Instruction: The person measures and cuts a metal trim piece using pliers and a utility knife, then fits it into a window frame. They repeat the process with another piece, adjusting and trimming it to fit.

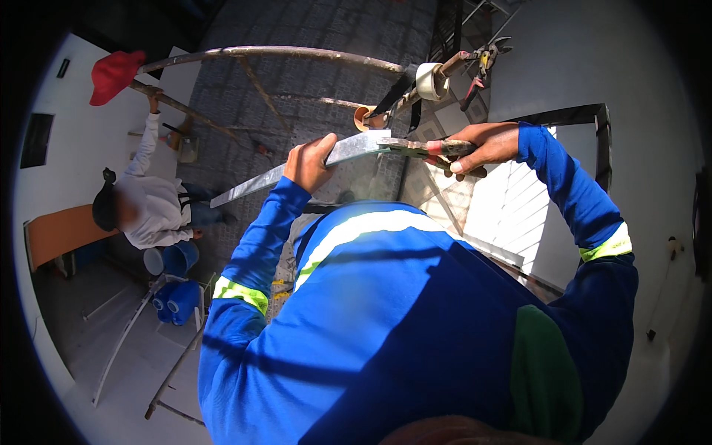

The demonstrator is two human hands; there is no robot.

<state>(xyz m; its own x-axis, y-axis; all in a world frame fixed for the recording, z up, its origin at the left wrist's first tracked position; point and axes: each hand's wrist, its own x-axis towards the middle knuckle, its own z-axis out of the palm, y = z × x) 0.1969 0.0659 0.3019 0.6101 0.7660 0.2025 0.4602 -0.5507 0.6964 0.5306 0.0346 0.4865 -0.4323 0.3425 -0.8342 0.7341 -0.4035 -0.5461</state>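
My left hand [310, 165] is closed around a long, thin galvanized metal profile [356, 148] near its right end. The strip runs down to the left past my wrist, and its far end hangs free. In my right hand [486, 144] is a pair of pliers [408, 147] with red on the handles, which my fingers wrap round. The jaws meet the right end of the profile; whether they are clamped tight on it I cannot tell. Both hands are raised in front of my chest.
Scaffold tubes [311, 53] stand ahead, with a tape roll [429, 81], yellow-and-black snips [486, 61] and a red cap [115, 76] on them. At left a person in white [159, 208] holds a tube. Blue containers [178, 300] stand lower left; a white wall [645, 148] rises right.
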